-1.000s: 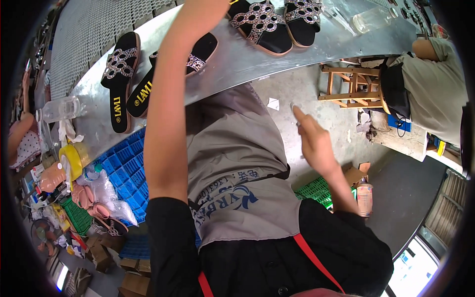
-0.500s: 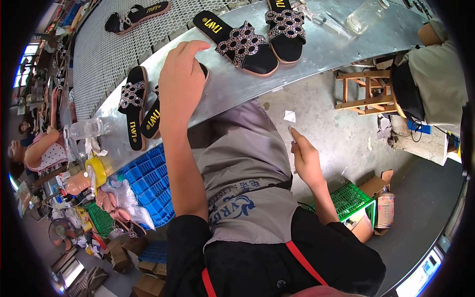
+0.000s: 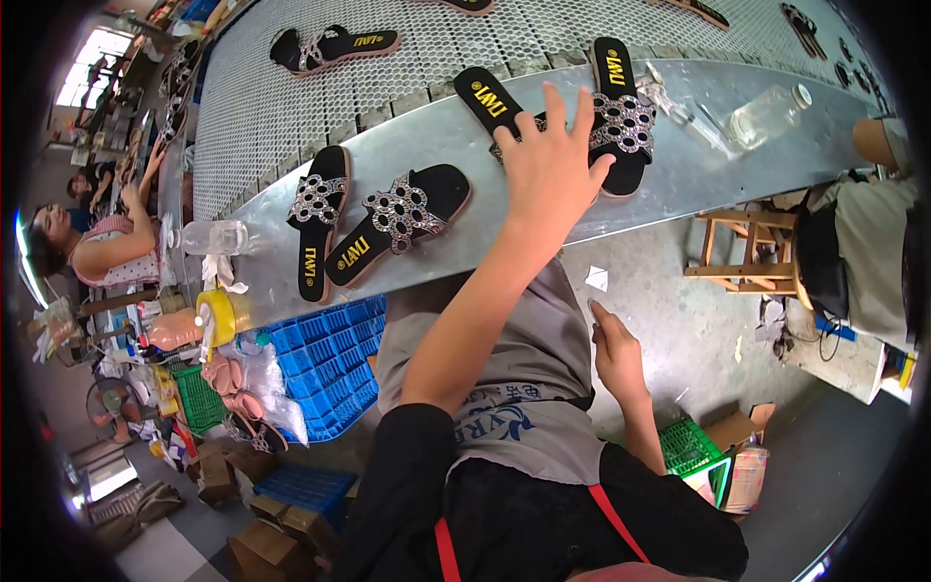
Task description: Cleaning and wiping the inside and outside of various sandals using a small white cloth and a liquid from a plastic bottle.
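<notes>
My left hand (image 3: 551,175) is stretched over the metal table with its fingers spread. Beneath it lies a black sandal (image 3: 487,97) with a jewelled strap, mostly covered by the hand. My fingertips are at the jewelled strap of its mate (image 3: 623,124); whether they touch it I cannot tell. To the left, a second pair lies on the metal, one upright sandal (image 3: 322,218) and one slanted sandal (image 3: 398,221). Low beside my apron, my right hand (image 3: 621,359) has curled fingers and a forward-pointing index finger; a tiny greyish thing shows at its tip.
A mesh conveyor (image 3: 427,48) carrying more sandals runs behind the metal table edge (image 3: 679,199). A clear bottle (image 3: 771,116) and a syringe (image 3: 703,126) lie at the right. Blue crates (image 3: 325,359) stand below left. A wooden stool (image 3: 742,252) and a seated person are at right.
My left hand has moved right, from above the left pair of sandals to the right pair. The left pair is now uncovered. My view has shifted; my right hand stays low beside the apron.
</notes>
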